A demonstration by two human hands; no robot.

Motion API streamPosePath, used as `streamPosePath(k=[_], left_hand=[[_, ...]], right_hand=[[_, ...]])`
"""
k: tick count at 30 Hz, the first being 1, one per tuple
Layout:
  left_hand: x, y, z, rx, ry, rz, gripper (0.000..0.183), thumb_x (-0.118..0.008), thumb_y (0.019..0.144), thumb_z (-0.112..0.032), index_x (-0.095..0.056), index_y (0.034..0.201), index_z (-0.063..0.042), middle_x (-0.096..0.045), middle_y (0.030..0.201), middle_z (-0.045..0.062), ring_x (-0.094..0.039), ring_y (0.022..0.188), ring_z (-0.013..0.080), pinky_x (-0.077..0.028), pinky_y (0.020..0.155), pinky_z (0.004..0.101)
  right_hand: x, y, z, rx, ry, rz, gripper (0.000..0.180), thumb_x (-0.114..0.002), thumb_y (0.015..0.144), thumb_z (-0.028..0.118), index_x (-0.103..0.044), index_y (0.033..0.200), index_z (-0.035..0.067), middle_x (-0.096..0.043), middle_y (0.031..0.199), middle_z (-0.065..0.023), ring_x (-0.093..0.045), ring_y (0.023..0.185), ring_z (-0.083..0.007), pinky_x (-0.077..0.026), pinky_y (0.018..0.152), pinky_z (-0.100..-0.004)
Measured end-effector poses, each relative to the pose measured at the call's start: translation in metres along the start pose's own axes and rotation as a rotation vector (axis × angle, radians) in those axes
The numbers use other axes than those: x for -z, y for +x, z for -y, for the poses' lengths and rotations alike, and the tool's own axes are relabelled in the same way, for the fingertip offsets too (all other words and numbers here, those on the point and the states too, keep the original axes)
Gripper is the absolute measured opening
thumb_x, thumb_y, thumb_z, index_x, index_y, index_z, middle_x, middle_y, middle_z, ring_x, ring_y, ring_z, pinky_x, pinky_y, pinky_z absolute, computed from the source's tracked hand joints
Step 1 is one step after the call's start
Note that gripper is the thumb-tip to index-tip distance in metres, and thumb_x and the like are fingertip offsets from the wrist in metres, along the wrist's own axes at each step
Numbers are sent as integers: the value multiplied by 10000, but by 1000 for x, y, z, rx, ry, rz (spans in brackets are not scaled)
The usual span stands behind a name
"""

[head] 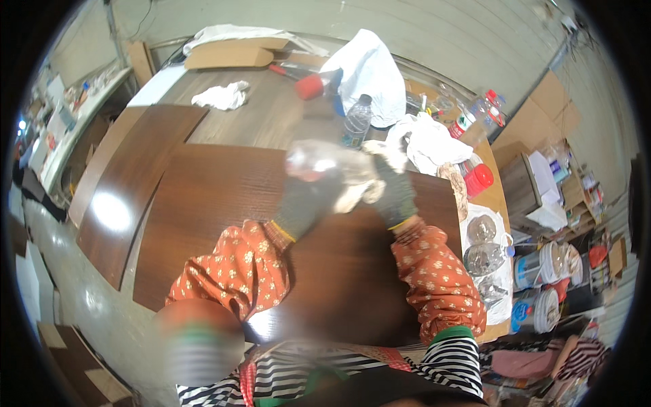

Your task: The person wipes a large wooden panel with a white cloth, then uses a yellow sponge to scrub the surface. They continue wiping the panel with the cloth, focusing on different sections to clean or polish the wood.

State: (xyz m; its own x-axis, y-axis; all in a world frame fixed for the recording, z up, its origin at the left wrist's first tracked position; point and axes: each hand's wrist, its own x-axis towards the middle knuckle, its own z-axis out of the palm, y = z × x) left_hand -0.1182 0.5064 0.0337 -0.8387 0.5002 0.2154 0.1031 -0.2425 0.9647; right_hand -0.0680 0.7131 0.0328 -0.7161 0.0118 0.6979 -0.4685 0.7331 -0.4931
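My left hand (313, 196), in a dark knit glove with a yellow hem, grips a clear plastic bottle (311, 160), blurred by motion. Close beside it is my right hand (394, 185), in a matching glove. Pale, crumpled material (358, 196) shows between the hands; blur hides whether it is a rag or glove fingers, and what my right hand holds. Both hands are above a dark brown wood-grain panel (218, 203) lying on the worktable. Just beyond them, another clear bottle (357, 122) with a dark cap stands upright.
A second brown panel (152, 147) lies at the left. White cloths (432, 142), a white sack (368, 71) and a red-headed mallet (309, 86) lie toward the back. A red-lidded jar (478, 180) and a blue-capped bottle (485, 258) line the right edge. Buckets (536, 310) stand beyond.
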Motion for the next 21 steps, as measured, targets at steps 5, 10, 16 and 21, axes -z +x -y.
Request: streamPosePath(k=[5, 10, 16, 21], left_hand=[[25, 5, -14, -385, 538, -100, 373, -692, 946, -161, -555, 1247, 12, -621, 1187, 125, -640, 1046, 189, -540, 870, 358], [29, 3, -29, -241, 231, -232, 581, -769, 868, -85, -463, 1351, 16, -620, 1205, 129, -641, 1063, 185, -548, 862, 325], [26, 3, -35, -471, 500, -194, 435, -731, 820, -20, -630, 1242, -50, -663, 1149, 154, -642, 1060, 301, -537, 887, 399], [44, 13, -33, -61, 197, -25, 429, -745, 856, -90, -633, 1259, 3, -677, 1184, 132, -632, 1098, 237, -508, 946, 374]], right_hand=[[-35, 0, 35, -685, 1324, 1, 352, -636, 989, 147, -568, 1322, 54, -640, 1045, -34, -590, 813, -112, -511, 646, -278], [-58, -8, 26, -130, 928, 11, 594, -627, 906, 33, -426, 1465, 24, -645, 1151, -86, -633, 933, -196, -543, 774, -337], [-58, -12, 16, -302, 880, 53, 767, -617, 860, -12, -301, 1556, 54, -596, 1274, -117, -631, 925, -214, -542, 754, -340], [7, 38, 10, -517, 960, -222, 727, -760, 819, 255, -458, 1443, 35, -634, 1256, -133, -648, 1037, -237, -536, 868, -346]])
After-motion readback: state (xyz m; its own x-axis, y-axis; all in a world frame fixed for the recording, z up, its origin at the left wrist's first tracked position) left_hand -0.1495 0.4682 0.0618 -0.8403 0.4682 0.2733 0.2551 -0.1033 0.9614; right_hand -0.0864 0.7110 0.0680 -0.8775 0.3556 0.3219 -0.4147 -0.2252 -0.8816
